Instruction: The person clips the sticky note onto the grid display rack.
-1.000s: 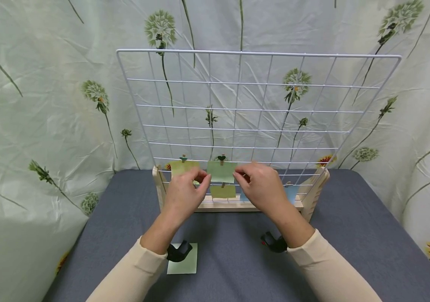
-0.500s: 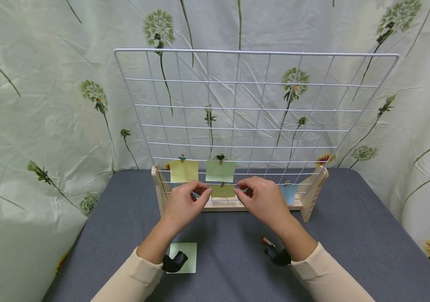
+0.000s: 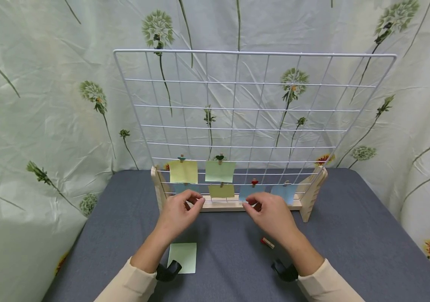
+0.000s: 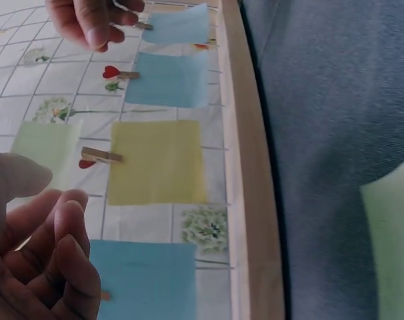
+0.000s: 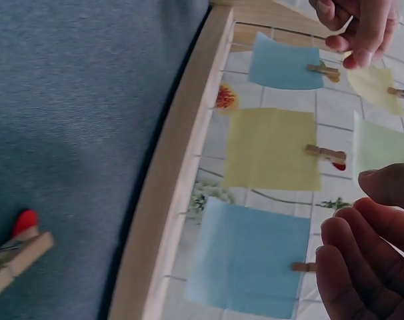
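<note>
My left hand (image 3: 178, 212), loosely curled and holding nothing, is in front of the lower left of a white wire grid (image 3: 233, 110). My right hand (image 3: 271, 214) hangs likewise at the lower right, overlapping a blue note (image 5: 249, 257) in the head view. Small wooden clothespins hold the notes to the grid. A yellow note (image 3: 183, 172) and a green note (image 3: 220, 171) hang in the upper row. Below them are a blue note (image 4: 149, 280) behind my left hand, a yellow note (image 4: 157, 162) and two blue notes at right, one with a red heart clothespin (image 3: 254, 182).
The grid stands in a wooden base (image 3: 224, 206) on a dark grey cloth (image 3: 230, 256). A loose green sheet (image 3: 185, 256) lies near my left wrist, a loose red-topped clothespin (image 3: 267, 243) near my right forearm. A floral curtain (image 3: 67, 126) hangs behind.
Both hands have left the sides of the upper green note and come down, drawing slightly apart. The green note stays hanging from its clothespin, and the lower blue notes have come into view.
</note>
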`<action>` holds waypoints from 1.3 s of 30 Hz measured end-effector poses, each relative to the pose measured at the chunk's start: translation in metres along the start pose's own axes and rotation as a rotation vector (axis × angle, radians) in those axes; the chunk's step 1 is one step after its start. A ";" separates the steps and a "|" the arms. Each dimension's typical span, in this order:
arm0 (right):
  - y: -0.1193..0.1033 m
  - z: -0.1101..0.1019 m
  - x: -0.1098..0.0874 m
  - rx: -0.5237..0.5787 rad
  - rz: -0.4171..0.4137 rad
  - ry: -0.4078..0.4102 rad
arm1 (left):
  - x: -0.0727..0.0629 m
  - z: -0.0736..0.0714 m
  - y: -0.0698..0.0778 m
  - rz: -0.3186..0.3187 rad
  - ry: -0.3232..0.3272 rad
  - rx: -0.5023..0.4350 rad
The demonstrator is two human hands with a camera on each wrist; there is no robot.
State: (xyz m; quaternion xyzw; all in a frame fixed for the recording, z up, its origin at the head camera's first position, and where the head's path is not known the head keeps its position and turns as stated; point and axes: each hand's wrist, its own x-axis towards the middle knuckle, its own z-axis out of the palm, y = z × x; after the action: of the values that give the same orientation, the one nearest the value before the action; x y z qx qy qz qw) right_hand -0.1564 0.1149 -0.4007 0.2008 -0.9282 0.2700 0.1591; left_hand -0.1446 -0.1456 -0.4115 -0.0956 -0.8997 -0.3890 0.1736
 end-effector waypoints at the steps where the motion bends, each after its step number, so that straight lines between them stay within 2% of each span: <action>1: 0.001 0.001 -0.002 -0.001 0.012 -0.007 | -0.001 0.000 -0.001 -0.003 -0.004 0.002; 12: 0.021 0.004 -0.017 -0.025 0.093 -0.063 | -0.017 0.001 -0.016 -0.081 -0.029 -0.033; 18: 0.036 0.006 -0.027 -0.042 0.195 -0.149 | -0.029 0.002 -0.025 -0.133 -0.054 -0.005; 25: 0.051 0.010 -0.039 -0.075 0.259 -0.277 | -0.043 -0.001 -0.039 -0.188 -0.095 0.009; 32: 0.057 0.016 -0.049 -0.089 0.281 -0.337 | -0.056 -0.005 -0.050 -0.258 -0.141 0.047; 39: 0.058 0.021 -0.052 -0.091 0.305 -0.379 | -0.069 -0.010 -0.061 -0.295 -0.198 0.099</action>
State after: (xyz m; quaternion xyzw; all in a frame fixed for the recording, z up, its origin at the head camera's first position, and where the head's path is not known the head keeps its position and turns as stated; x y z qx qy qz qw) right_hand -0.1416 0.1631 -0.4639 0.0979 -0.9722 0.2065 -0.0517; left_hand -0.0977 -0.1966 -0.4726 0.0084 -0.9346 -0.3542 0.0298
